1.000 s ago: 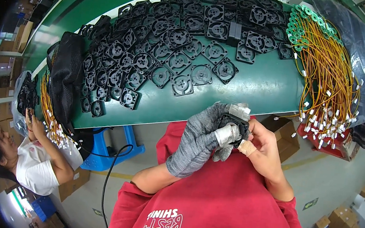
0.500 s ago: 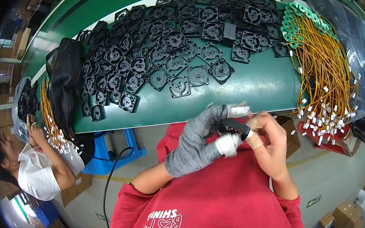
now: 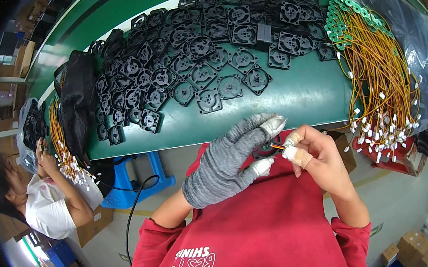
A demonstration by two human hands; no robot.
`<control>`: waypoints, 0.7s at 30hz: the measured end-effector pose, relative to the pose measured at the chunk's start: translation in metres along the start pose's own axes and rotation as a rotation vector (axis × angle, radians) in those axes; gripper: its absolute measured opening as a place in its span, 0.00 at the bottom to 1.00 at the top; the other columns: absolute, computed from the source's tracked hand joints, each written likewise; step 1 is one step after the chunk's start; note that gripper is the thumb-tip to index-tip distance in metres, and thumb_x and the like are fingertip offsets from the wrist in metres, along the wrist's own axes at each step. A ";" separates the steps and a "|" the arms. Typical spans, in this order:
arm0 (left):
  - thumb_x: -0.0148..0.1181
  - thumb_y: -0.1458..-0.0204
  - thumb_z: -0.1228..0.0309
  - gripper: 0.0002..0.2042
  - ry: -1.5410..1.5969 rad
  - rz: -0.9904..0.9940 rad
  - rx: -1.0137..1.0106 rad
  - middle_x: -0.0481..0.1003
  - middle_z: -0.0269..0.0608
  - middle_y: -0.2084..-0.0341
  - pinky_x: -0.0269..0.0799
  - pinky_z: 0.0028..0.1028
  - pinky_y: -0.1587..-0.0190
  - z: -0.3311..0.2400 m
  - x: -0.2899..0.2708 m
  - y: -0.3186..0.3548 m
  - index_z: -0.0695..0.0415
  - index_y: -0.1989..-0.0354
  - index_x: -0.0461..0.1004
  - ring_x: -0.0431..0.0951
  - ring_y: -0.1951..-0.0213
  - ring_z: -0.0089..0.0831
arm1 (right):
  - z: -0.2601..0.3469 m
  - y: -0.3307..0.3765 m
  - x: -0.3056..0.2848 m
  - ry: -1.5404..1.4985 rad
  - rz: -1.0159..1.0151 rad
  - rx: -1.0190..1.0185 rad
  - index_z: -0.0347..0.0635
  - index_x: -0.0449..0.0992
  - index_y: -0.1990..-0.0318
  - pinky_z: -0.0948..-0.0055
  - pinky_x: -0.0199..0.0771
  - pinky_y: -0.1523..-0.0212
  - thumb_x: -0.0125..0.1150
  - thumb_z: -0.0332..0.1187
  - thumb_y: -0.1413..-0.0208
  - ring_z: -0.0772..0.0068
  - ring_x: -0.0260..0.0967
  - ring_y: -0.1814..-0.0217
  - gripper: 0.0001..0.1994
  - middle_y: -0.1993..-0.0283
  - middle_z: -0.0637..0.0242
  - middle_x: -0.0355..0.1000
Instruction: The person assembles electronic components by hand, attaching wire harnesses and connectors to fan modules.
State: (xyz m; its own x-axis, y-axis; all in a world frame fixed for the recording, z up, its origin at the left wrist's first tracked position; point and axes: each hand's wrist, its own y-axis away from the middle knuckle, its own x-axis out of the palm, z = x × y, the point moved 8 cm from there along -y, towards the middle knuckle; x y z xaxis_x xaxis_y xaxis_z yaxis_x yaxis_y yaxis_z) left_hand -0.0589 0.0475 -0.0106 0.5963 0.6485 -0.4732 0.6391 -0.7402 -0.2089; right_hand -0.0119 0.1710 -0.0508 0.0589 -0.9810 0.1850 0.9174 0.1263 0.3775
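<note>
The left hand (image 3: 228,160), in a grey knitted glove (image 3: 211,178) with white-covered fingertips, grips a small fan frame (image 3: 263,152) between thumb and fingers. The frame is black with a rounded inner edge; the glove hides much of it. It is held just off the near edge of the green table (image 3: 302,101), above the red shirt (image 3: 276,235). The right hand (image 3: 322,159), bare with tan tape (image 3: 302,158) on its thumb, pinches short yellow, red and dark wires (image 3: 277,146) beside the frame.
</note>
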 end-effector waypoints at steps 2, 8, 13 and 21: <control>0.64 0.62 0.71 0.32 -0.133 0.006 -0.019 0.66 0.46 0.51 0.66 0.30 0.51 0.003 0.005 -0.001 0.56 0.44 0.61 0.69 0.53 0.41 | -0.004 -0.001 0.005 -0.058 0.072 0.030 0.37 0.66 0.65 0.84 0.62 0.76 0.53 0.26 0.47 0.88 0.62 0.74 0.04 0.75 0.73 0.65; 0.65 0.63 0.69 0.32 -0.207 0.064 -0.126 0.65 0.44 0.64 0.69 0.30 0.60 0.002 0.006 -0.009 0.55 0.45 0.62 0.71 0.62 0.38 | -0.001 -0.002 0.012 -0.046 0.056 -0.082 0.38 0.66 0.66 0.84 0.64 0.69 0.52 0.25 0.47 0.87 0.62 0.70 0.03 0.72 0.73 0.65; 0.61 0.59 0.67 0.28 -0.169 0.139 -0.105 0.64 0.45 0.67 0.67 0.34 0.63 0.009 0.010 -0.006 0.55 0.46 0.61 0.69 0.66 0.40 | 0.004 0.000 0.014 0.137 0.056 -0.127 0.36 0.66 0.65 0.84 0.63 0.67 0.52 0.25 0.47 0.86 0.61 0.69 0.04 0.70 0.73 0.65; 0.63 0.59 0.62 0.27 -0.245 0.139 -0.111 0.66 0.44 0.71 0.66 0.34 0.66 0.009 0.006 -0.004 0.56 0.50 0.64 0.70 0.69 0.39 | 0.031 0.005 0.016 0.431 0.025 -0.283 0.35 0.67 0.67 0.79 0.66 0.68 0.54 0.22 0.51 0.73 0.65 0.70 0.05 0.70 0.65 0.65</control>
State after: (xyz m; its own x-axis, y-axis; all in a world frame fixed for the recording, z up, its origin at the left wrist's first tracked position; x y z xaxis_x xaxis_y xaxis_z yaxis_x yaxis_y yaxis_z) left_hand -0.0629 0.0527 -0.0202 0.5557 0.4701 -0.6857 0.6167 -0.7862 -0.0392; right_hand -0.0186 0.1608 -0.0177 0.1848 -0.9572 -0.2226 0.9806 0.1645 0.1068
